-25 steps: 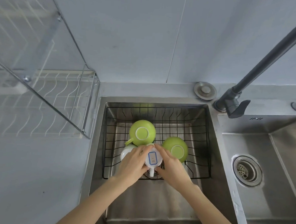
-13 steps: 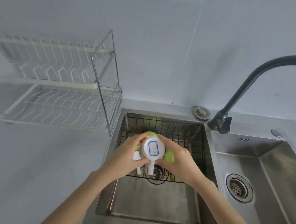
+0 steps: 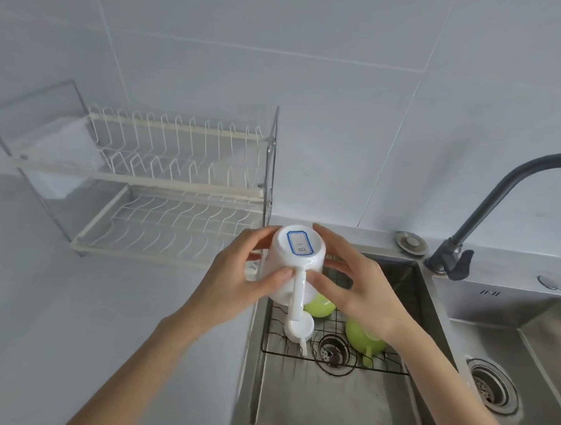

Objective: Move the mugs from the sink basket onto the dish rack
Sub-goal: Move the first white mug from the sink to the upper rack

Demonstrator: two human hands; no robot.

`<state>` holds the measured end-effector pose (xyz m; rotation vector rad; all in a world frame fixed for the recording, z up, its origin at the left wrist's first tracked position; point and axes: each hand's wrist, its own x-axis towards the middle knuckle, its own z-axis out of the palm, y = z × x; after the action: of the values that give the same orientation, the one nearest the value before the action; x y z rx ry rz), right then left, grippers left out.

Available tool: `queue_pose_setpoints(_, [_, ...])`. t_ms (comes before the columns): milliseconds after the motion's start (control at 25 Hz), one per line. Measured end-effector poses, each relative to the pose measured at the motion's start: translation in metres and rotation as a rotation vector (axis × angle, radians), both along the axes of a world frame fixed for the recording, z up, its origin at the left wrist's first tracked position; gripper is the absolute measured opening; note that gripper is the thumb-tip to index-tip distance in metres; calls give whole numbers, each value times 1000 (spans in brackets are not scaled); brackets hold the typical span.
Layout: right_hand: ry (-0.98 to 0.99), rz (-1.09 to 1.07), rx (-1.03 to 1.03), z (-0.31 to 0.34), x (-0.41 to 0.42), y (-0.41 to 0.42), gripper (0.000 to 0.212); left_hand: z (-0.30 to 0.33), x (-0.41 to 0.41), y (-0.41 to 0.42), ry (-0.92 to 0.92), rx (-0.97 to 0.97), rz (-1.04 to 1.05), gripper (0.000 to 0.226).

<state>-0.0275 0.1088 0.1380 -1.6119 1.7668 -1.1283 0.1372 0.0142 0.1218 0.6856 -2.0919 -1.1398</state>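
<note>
Grey tiled wall and pale desk frame a steel sink, whose left rim is the landmark. Above that rim, both hands, left hand and right hand, clasp an upturned white mug with fingers closed on its sides, handle toward the camera. Left of the rim the dish rack stands with bare tiers; right of it, below, the sink basket holds two green mugs and another white mug.

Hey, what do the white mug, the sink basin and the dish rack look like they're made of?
White mug: probably glazed ceramic, glossy with soft highlights, though it might be plastic. Sink basin: looks like brushed stainless steel, grey with streaky reflections. Dish rack: thin metal wire, seemingly white-coated, in a shiny chrome-like frame.
</note>
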Motion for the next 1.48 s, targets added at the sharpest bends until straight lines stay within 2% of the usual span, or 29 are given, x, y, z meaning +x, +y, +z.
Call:
queue_pose_setpoints(480, [-84, -48, -181, 70, 85, -89, 48, 77, 79, -101, 65, -144, -41, 44])
queue_pose_setpoints(600, [-42, -63, -190, 92, 90, -115, 49, 97, 82, -130, 55, -153, -62, 52])
queue_pose_setpoints(840, [250, -79, -75, 132, 73, -171, 54, 127, 63, -192, -45, -170, -110, 47])
queue_pose_setpoints(1080, [614, -62, 230, 136, 52, -225, 68, 114, 29, -238, -195, -182, -124, 54])
queue_pose_setpoints(1200, [717, -27, 360, 126, 44, -247, 64, 97, 17, -251, -247, -118, -114, 51])
queue_pose_setpoints(1360, [861, 23, 462, 107, 39, -267, 45, 77, 8, -262, -355, -80, -120, 52])
queue_pose_setpoints(1480, [903, 54, 528, 94, 37, -274, 46, 65, 3, -265, -422, -42, -131, 51])
